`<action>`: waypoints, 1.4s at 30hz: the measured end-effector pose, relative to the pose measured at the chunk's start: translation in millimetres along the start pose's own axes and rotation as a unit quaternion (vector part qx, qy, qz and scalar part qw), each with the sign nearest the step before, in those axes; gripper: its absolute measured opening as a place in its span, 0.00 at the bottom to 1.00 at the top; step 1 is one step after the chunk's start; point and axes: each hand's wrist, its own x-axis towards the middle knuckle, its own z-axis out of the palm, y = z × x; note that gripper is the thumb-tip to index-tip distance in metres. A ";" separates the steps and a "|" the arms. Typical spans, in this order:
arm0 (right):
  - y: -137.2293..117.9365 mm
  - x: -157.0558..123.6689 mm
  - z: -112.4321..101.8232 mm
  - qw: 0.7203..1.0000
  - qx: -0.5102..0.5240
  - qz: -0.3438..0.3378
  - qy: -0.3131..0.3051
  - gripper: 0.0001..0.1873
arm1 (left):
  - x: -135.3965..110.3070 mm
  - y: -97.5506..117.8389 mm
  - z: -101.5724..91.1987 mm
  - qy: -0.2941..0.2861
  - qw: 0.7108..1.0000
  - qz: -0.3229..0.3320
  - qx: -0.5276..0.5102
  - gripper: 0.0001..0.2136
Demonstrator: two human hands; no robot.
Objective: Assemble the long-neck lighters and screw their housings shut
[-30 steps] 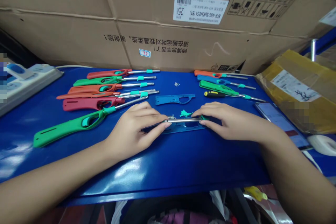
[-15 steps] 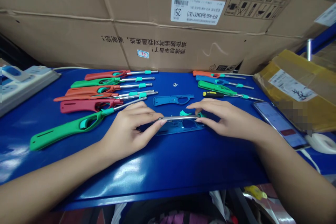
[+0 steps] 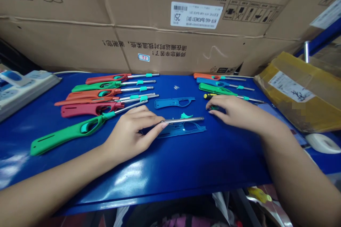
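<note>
My left hand (image 3: 133,127) pinches the near end of a thin metal tube (image 3: 183,120) that lies across a blue lighter shell half (image 3: 181,129) on the blue table. A small teal trigger piece (image 3: 186,115) sits just behind the tube. My right hand (image 3: 234,112) rests farther right, its fingertips closed on a small green part by the tip of a black and yellow screwdriver (image 3: 213,96). A second blue shell half (image 3: 174,103) lies behind.
Several assembled red, orange and green lighters (image 3: 103,95) lie at the left, with one large green one (image 3: 69,131) nearest. Three more lighters (image 3: 221,82) lie at the back right. A phone (image 3: 262,105), a yellow parcel (image 3: 298,88), a tape roll (image 3: 319,142) and cardboard boxes (image 3: 160,25) surround the table (image 3: 173,163).
My right hand let go of the tube's right end and moved right and back toward the screwdriver. My left hand stayed on the tube.
</note>
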 end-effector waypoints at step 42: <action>-50.3 -2.4 4.5 0.863 0.500 0.059 0.033 0.16 | -6.8 -5.8 1.4 -0.104 0.992 -0.049 0.052 0.09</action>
